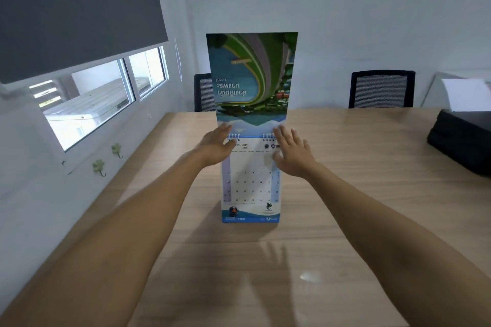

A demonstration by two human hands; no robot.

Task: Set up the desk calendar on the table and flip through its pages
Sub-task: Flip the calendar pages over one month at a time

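Note:
The desk calendar [251,188] stands upright on the wooden table [345,220], its white month grid facing me. One page [252,77], printed with an upside-down green and blue picture, is lifted straight up above the spiral binding. My left hand [216,147] sits at the left end of the binding, fingers spread against the lifted page's lower edge. My right hand [293,152] is at the right end, fingers apart, touching the page and the top of the calendar. Neither hand closes around anything.
Two black mesh chairs [381,89] stand behind the table's far edge. A black bag [462,141] rests at the right edge, with a white box [465,93] behind it. A window with a dark blind [79,13] and green wall hooks [99,167] line the left wall.

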